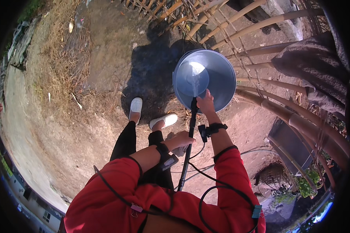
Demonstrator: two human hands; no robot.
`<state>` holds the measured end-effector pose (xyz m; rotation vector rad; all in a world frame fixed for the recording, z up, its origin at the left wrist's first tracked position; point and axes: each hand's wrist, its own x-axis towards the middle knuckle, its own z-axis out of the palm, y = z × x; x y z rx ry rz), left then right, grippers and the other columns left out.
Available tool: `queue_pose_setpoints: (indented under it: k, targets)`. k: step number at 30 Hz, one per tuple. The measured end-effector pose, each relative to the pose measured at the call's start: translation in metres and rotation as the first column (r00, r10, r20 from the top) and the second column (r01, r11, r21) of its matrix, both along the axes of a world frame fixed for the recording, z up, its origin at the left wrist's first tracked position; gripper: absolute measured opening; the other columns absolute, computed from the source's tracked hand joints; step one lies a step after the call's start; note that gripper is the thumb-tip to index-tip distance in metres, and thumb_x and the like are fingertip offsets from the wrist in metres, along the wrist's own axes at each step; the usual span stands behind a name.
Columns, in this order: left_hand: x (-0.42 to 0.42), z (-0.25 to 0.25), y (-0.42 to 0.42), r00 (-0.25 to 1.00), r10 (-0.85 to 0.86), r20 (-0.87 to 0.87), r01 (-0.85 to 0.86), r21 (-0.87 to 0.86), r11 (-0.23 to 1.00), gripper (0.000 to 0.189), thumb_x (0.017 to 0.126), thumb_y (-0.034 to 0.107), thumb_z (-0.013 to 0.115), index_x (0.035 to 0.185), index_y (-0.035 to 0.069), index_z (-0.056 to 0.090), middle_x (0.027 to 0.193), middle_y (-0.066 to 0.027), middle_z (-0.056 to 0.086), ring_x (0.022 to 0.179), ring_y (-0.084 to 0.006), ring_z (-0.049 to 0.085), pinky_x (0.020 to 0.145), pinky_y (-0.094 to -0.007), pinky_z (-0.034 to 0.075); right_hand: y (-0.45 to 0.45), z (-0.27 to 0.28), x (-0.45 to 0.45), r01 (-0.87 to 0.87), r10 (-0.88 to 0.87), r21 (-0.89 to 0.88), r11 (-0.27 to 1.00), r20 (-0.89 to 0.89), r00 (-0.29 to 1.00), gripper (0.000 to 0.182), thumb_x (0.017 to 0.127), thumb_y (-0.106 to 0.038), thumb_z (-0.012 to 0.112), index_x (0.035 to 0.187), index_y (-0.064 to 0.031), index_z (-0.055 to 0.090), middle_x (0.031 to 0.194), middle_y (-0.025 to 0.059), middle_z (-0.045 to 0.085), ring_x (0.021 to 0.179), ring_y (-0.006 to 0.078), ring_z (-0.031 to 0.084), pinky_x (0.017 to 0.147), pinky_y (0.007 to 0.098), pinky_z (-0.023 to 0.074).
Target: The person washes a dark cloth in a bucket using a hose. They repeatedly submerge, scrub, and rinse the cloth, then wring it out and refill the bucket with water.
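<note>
A grey metal bucket (221,87) stands on the ground in front of me, its mouth facing up. My right hand (206,104) is at the bucket's near rim, closed around the black nozzle (194,107) of a hose with some fingers raised. A stream of water (195,81) runs from the nozzle into the bucket. Lower down, my left hand (181,140) lies across the black hose (187,157), its fingers curled over it. A crumpled grey cloth (179,151) shows under that hand; whether the palm grips it is hidden.
A bamboo fence (294,122) curves along the right, with a dark cloth (312,64) draped over it. Behind it lies a dark panel (291,142). Dry straw (64,64) covers ground at the left. Black cables (215,182) hang loosely by my arms, and a thin hose (256,151) crosses the ground.
</note>
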<state>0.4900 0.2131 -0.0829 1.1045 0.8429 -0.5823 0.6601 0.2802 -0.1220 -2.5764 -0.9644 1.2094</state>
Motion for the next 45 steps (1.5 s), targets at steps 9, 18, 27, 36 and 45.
queue_pose_setpoints:
  k: [9,18,27,36,45]
  targets:
    - [-0.010,0.013,0.010,0.996,0.095,0.002,-0.095,-0.040,0.995,0.037,0.066,0.035,0.061,0.065,-0.001,0.058,0.059,-0.0131,0.056,0.056,-0.0230,0.056,0.055,-0.0363,0.041,-0.107,-0.041,0.092,0.785,-0.750,-0.084,0.613,-0.372,0.546,0.056,0.078,-0.038,0.063,0.117,-0.0022,0.044,0.102,0.0110,0.051,0.092,0.0226,0.052,0.082,0.0328,0.0429]
    - [-0.038,0.008,0.016,0.998,0.049,-0.037,-0.047,0.044,0.998,0.040,0.064,0.043,0.057,0.067,0.004,0.064,0.063,-0.0130,0.060,0.060,-0.0261,0.059,0.056,-0.0342,0.045,-0.049,-0.008,0.016,0.892,-0.460,0.024,0.451,-0.851,0.255,0.039,0.077,-0.024,0.064,0.109,-0.0093,0.046,0.105,0.0056,0.051,0.099,0.0207,0.048,0.088,0.0374,0.0386]
    - [-0.080,0.048,0.054,0.985,0.170,-0.011,-0.169,0.057,0.984,0.042,0.068,0.042,0.057,0.068,0.001,0.062,0.064,-0.0161,0.059,0.063,-0.0280,0.059,0.058,-0.0372,0.043,0.022,0.016,-0.047,0.739,-0.366,0.261,0.621,-0.737,0.568,0.041,0.071,-0.009,0.069,0.104,-0.0026,0.046,0.096,0.0053,0.054,0.086,0.0137,0.051,0.075,0.0254,0.0419]
    - [-0.126,0.027,0.056,0.958,0.287,0.024,-0.288,0.027,0.957,0.048,0.070,0.043,0.056,0.059,-0.003,0.056,0.056,-0.0162,0.056,0.056,-0.0290,0.055,0.055,-0.0377,0.042,0.098,0.100,-0.103,0.180,-0.079,0.237,0.955,-0.379,0.922,0.047,0.065,-0.014,0.074,0.099,0.0047,0.048,0.085,0.0068,0.053,0.076,0.0117,0.049,0.067,0.0240,0.0424]
    - [-0.161,0.026,0.067,0.927,0.373,0.039,-0.370,0.267,0.890,0.049,0.069,0.043,0.057,0.068,-0.006,0.059,0.063,-0.0202,0.058,0.064,-0.0322,0.060,0.060,-0.0411,0.044,0.173,0.093,-0.225,-0.421,0.354,0.214,0.882,0.290,0.889,0.065,0.054,-0.027,0.079,0.103,0.0047,0.048,0.098,0.0215,0.051,0.095,0.0345,0.050,0.080,0.0413,0.0425]
